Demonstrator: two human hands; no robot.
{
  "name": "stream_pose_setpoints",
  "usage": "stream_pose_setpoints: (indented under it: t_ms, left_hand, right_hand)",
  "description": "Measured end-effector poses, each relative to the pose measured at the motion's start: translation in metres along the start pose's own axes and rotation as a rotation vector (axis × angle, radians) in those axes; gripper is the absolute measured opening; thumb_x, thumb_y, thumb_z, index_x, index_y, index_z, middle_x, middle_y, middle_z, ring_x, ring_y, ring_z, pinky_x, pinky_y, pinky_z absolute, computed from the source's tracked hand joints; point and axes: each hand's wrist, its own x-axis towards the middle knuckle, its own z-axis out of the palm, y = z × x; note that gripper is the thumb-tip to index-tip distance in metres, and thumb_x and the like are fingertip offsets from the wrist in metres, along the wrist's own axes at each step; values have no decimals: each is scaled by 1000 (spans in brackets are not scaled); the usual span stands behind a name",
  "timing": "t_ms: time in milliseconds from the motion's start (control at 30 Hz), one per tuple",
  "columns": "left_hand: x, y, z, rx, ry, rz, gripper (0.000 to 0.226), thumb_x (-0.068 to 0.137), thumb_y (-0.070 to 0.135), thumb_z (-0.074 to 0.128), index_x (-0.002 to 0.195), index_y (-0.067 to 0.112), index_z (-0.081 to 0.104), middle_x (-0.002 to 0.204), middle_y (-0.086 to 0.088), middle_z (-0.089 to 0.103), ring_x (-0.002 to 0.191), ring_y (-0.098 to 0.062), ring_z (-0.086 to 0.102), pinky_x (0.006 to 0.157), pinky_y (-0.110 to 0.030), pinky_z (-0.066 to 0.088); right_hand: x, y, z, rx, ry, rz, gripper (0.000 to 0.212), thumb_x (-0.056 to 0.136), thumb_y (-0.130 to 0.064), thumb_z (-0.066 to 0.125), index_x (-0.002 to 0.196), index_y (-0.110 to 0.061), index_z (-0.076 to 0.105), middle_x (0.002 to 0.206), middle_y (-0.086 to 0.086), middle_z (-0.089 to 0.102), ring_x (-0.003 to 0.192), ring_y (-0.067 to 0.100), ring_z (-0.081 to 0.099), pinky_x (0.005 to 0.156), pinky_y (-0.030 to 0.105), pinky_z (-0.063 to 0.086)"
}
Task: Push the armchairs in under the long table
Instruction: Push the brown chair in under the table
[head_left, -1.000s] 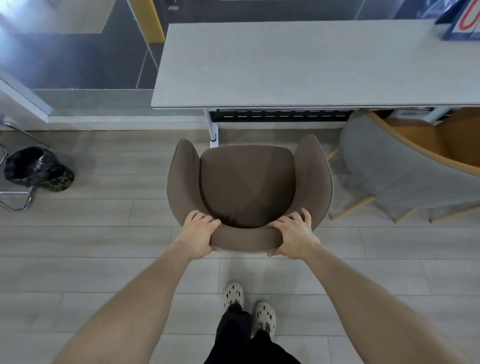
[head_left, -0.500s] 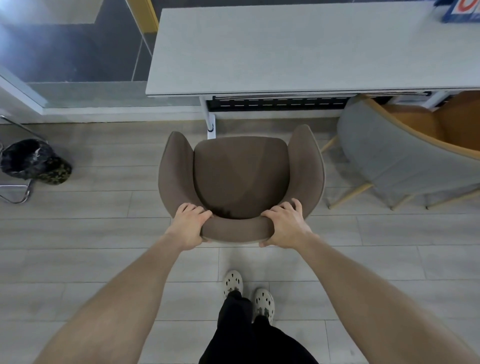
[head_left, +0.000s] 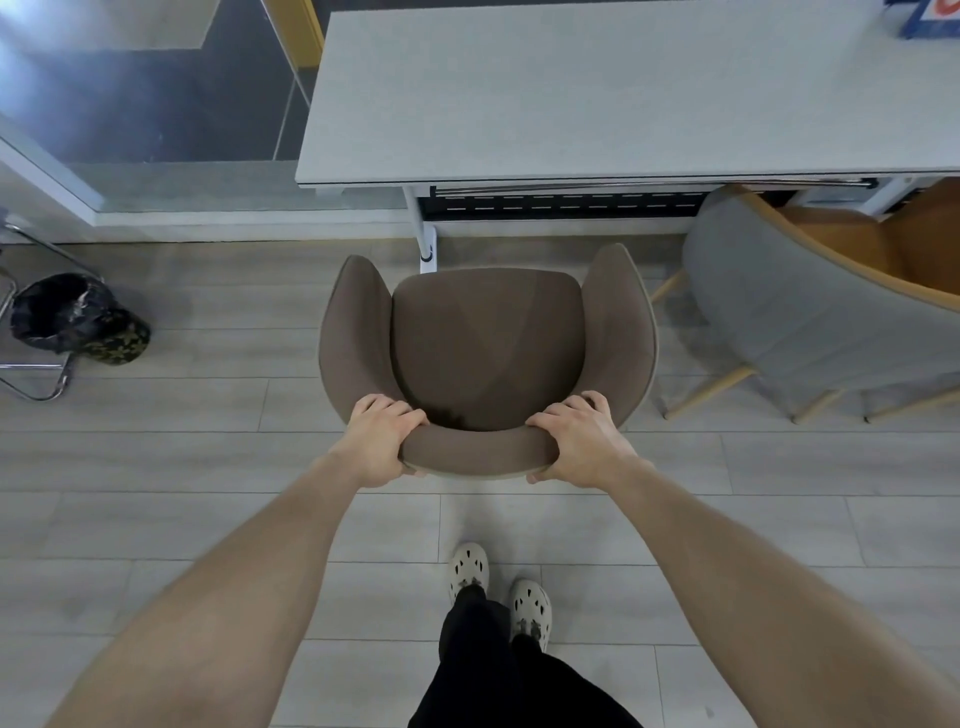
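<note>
A brown upholstered armchair (head_left: 488, 343) stands on the floor facing the long grey table (head_left: 597, 88), its front a little short of the table's near edge. My left hand (head_left: 379, 441) grips the left end of its backrest and my right hand (head_left: 582, 441) grips the right end. A white table leg (head_left: 426, 234) stands just beyond the seat's front left. A grey armchair with an orange inner shell (head_left: 810, 306) sits at the right, its front partly under the table.
A black bin with a camouflage cap (head_left: 78, 319) rests by a chrome chair frame (head_left: 31, 364) at the left. A glass partition runs behind the table's left end. A blue box corner (head_left: 930, 18) lies on the table's far right. My feet (head_left: 498, 592) stand behind the chair.
The brown armchair has slid forward toward the table with both hands on its backrest, and I have stepped closer behind it.
</note>
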Motion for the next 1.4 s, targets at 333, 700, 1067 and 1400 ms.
stream_pose_setpoints:
  t_ms: [333,700,1067,1400]
  left_hand:
    - [14,-17,-11,-29,7,0,71,66,70,83,125,37,61,120,13,64,120,-21,54,121,-41,22]
    - [20,-23,-15,-20,-9,-11,72,66,66,85,127,37,60,122,13,62,124,-20,53,122,-41,18]
    - [22,-20,-12,-4,-30,-25,69,65,68,81,124,38,59,116,15,61,121,-21,54,120,-42,22]
    - [14,-10,-11,6,-37,-49,71,64,68,84,125,39,60,116,13,62,120,-21,55,116,-41,25]
  right_hand:
    - [20,-3,-9,31,1,15,86,68,-88,69,140,-42,59,127,-14,62,127,21,48,126,51,11]
    - [30,-6,-13,5,-9,32,88,68,-89,68,142,-42,58,130,-13,62,129,21,49,126,51,12]
    - [26,-11,-21,28,-47,75,88,69,-89,68,143,-42,59,125,-12,68,127,20,50,123,48,14]
    - [16,-16,-19,31,-64,99,95,66,-91,70,145,-40,59,124,-10,68,128,21,50,123,44,15]
